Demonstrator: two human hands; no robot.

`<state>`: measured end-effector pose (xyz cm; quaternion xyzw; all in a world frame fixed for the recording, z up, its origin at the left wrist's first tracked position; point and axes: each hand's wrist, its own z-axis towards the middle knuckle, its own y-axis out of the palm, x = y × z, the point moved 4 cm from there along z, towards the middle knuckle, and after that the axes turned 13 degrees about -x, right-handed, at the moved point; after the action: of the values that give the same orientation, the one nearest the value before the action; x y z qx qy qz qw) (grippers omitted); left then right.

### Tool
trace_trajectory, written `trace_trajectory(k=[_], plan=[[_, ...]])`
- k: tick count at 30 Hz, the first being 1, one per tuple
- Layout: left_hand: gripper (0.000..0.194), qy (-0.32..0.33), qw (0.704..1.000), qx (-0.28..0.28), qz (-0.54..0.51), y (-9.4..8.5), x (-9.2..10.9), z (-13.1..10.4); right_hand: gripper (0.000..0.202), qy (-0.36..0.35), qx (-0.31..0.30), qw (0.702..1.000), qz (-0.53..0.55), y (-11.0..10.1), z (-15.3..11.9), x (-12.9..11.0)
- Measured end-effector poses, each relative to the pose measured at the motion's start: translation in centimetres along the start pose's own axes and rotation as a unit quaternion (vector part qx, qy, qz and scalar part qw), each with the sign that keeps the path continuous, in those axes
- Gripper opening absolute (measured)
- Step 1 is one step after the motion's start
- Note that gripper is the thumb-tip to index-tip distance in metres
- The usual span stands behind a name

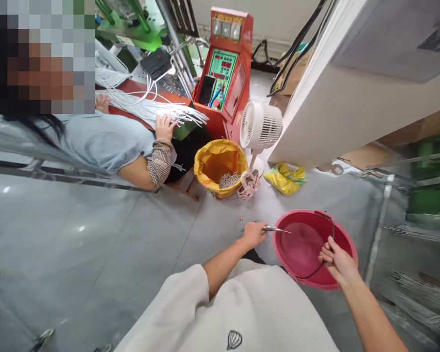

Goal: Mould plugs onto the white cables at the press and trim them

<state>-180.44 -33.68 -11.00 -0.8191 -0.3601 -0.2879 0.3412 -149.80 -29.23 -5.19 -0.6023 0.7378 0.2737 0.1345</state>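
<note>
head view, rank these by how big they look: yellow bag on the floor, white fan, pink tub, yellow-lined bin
1. pink tub, clearly largest
2. yellow-lined bin
3. white fan
4. yellow bag, smallest

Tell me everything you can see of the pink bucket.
The wide, round pink bucket looks like plastic, with a smooth interior showing no contents. Its thin, dark, curved handle is raised in the grip of the right hand. A slim, pointed silver tool in the left hand overlaps its left rim in view. Whether it touches the grey tiled floor is unclear.
</note>
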Motion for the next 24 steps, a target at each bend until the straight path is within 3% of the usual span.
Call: trace_trajectory(k=[4,7,12,17,21,24], plan=[[0.006,0.046,0.982,-0.115,0.14,5.1,2.0,2.0,0.059,0.005,0.032,0.999,-0.033,-2.7,-0.9,1.8],[0.008,0.074,0.963,-0.151,0.21,7.1,3.6,2.3,0.059,0.003,0.049,0.998,-0.041,-3.9,-1.5,3.4],[0.011,0.171,0.936,-0.178,0.252,9.4,8.4,2.6,0.06,0.003,0.073,0.997,-0.025,-6.1,-1.5,5.1],[0.01,0.148,0.946,-0.158,0.24,9.8,9.4,3.2,0.057,0.006,0.117,0.993,-0.007,-9.0,-1.5,5.7],[0.007,0.141,0.971,-0.096,0.166,10.1,9.3,3.0,0.054,-0.001,0.122,0.993,-0.001,-9.8,-1.1,6.2],[0.003,0.058,0.994,0.016,0.094,6.9,6.3,3.4,0.052,-0.01,0.119,0.993,-0.007,-9.9,-1.1,5.8]])
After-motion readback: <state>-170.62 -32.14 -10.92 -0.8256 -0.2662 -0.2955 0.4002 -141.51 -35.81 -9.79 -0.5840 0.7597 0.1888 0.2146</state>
